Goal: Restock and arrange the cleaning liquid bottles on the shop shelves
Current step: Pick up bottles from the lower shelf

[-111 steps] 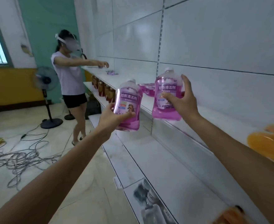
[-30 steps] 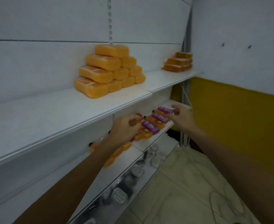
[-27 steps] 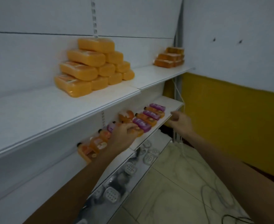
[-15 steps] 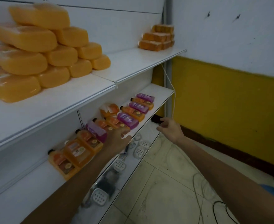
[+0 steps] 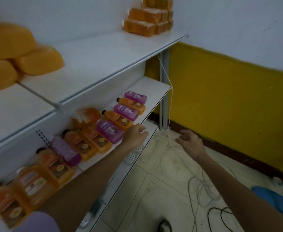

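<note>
Cables (image 5: 202, 190) on tiled floor (image 5: 154, 190) nearest you. Your left hand (image 5: 135, 136) loosely curled, empty, at middle shelf (image 5: 155, 92) edge beside bottles (image 5: 109, 131) lying flat in a row; right hand (image 5: 190, 142) spread, empty. Orange packs (image 5: 147, 22) on upper shelf (image 5: 104, 52), yellow wall band (image 5: 229, 97) behind.

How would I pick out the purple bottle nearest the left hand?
Find the middle shelf, below the one holding orange packs, where bottles lie flat in a row. The purple bottle lies by the left hand, between two orange ones. It is the third purple one from the yellow wall.
</note>
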Demonstrator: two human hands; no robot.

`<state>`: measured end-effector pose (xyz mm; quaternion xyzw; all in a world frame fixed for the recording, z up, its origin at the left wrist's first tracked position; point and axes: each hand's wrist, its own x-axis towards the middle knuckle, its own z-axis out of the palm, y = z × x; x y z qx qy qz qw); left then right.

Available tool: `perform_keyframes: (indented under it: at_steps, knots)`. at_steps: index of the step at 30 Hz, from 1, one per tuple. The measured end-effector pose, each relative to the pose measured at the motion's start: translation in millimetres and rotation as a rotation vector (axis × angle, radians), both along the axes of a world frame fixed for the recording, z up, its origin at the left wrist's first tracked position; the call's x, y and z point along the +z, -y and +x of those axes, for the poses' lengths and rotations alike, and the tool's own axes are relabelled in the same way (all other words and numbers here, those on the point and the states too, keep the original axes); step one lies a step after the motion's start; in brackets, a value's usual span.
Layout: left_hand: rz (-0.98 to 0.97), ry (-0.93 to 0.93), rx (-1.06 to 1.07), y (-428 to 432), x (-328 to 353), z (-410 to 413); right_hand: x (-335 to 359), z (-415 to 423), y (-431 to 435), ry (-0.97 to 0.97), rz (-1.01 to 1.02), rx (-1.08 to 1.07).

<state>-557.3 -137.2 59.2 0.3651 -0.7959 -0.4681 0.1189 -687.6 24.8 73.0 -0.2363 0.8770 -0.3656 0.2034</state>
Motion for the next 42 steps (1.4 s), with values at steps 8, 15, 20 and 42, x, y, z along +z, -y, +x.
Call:
perform_keyframes:
  at_steps: [8, 15, 20, 42]
  knots:
    - [0.068, 0.020, 0.219, 21, -24, -100, -11, -145, 51, -0.017, -0.024, 0.103]
    - [0.077, 0.042, 0.444, 57, -34, -130, -10, -208, 149, -0.003, -0.007, 0.293]
    - [0.081, 0.088, 0.563, 101, -48, -135, -32, -216, 222, 0.056, -0.007, 0.420]
    - [0.250, 0.620, 1.138, 180, -124, -241, -140, -315, 418, -0.019, 0.287, 1.012]
